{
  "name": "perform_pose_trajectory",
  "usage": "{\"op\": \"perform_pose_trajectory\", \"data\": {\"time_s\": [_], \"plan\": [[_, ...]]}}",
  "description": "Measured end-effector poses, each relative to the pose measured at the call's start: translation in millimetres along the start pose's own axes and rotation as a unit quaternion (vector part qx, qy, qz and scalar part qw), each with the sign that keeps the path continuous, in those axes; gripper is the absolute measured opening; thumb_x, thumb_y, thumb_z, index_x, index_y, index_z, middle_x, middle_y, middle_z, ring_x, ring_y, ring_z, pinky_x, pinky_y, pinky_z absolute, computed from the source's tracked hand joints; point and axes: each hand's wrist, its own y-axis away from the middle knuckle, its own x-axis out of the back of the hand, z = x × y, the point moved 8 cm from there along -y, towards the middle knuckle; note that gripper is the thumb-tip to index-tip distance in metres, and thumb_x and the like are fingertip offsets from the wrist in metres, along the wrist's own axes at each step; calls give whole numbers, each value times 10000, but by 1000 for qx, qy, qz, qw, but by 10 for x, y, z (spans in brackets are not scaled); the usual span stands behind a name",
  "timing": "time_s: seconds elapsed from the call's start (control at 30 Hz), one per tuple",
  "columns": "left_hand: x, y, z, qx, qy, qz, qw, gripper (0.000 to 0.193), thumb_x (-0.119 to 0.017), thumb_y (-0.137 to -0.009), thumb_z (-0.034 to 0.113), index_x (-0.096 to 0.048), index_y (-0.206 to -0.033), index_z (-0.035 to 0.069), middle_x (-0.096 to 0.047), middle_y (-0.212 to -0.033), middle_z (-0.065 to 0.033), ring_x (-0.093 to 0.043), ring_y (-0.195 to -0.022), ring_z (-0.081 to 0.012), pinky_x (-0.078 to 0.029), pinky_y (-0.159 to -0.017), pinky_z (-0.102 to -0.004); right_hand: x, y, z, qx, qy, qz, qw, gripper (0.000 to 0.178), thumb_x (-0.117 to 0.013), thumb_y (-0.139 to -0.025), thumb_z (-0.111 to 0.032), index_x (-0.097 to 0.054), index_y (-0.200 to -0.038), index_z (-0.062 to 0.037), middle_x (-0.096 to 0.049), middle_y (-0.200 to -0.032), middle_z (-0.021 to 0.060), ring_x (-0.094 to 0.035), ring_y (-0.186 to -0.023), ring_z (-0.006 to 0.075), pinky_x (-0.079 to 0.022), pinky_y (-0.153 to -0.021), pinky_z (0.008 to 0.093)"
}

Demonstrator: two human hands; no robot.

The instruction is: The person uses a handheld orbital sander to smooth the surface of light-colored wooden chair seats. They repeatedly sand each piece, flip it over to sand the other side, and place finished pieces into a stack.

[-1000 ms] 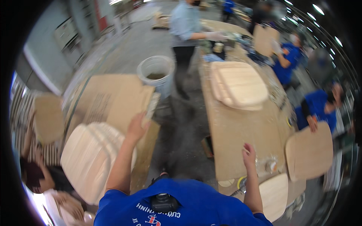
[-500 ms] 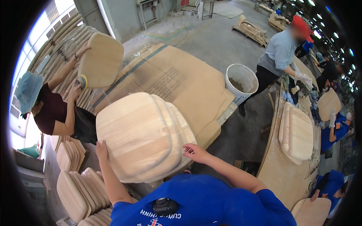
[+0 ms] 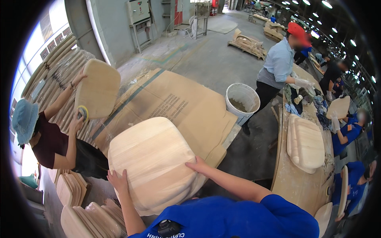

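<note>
In front of me is a stack of pale wooden seat panels, square with rounded corners, and the top seat panel [image 3: 152, 158] covers most of those below. Their edges show at the lower right of the pile. My left hand [image 3: 119, 183] grips the panel's left edge, thumb lying on the upper face. At the opposite edge my right hand [image 3: 197, 166] holds on with fingertips over the rim; its other fingers are partly hidden.
Brown cardboard [image 3: 186, 105] spreads beyond the stack, with a white bucket [image 3: 243, 101] at its right corner. A person at left holds a seat panel [image 3: 97, 89] and a round sanding pad [image 3: 82, 113]. More panels [image 3: 77, 220] stand lower left; a workbench [image 3: 287, 182] runs along the right.
My right hand has closed on the top panel's right edge, where it hovered with curled fingers before. The fanned-out stack looks more aligned. My view has shifted, moving the surroundings leftward and down.
</note>
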Motion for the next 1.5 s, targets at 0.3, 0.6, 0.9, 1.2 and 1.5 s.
{"op": "perform_pose_trajectory", "data": {"time_s": [0.3,0.6,0.9,1.2,1.5], "plan": [[-470,-138,951,-53,56,-103,992,625,-718,-798,346,-546,-1214,-87,-477,-1263,-228,-451,-1182,-409,-385,-1017,-447,358,944,686,-57,-50,-17,997,764,-756,-805,-363,-390,-1326,59,-549,-1249,206,-544,-1145,264,-435,-988,345],[-838,-745,962,91,204,-182,958,634,-694,-831,422,-582,-1101,-140,-646,-1035,-290,-640,-935,-350,-486,-851,-419,239,862,772,-34,-211,-72,974,852,-808,-770,-295,-314,-1384,29,-491,-1320,179,-474,-1228,255,-418,-1007,353],[-17,-366,2828,-220,214,-96,947,494,-717,-836,364,-600,-990,-91,-657,-902,-211,-613,-808,-295,-479,-769,-401,562,1204,1238,-91,-285,-63,952,701,-830,-763,-273,-468,-1316,-41,-574,-1217,95,-548,-1127,208,-499,-855,329],[1208,2536,5590,-528,406,-229,709,418,-778,-773,269,-588,-993,-30,-647,-837,-177,-605,-763,-268,-475,-709,-375,2075,2657,2085,73,-519,236,818,503,-752,-825,-143,-500,-1252,-67,-621,-1112,62,-615,-994,200,-545,-790,342],[1945,5971,6379,-829,438,-168,305,597,-844,-617,434,-604,-975,21,-638,-855,-144,-623,-764,-344,-499,-671,-396,3200,6468,2692,-91,1,832,547,573,-744,-795,-96,-453,-1280,-2,-615,-1114,134,-589,-1055,243,-501,-868,365]]}}
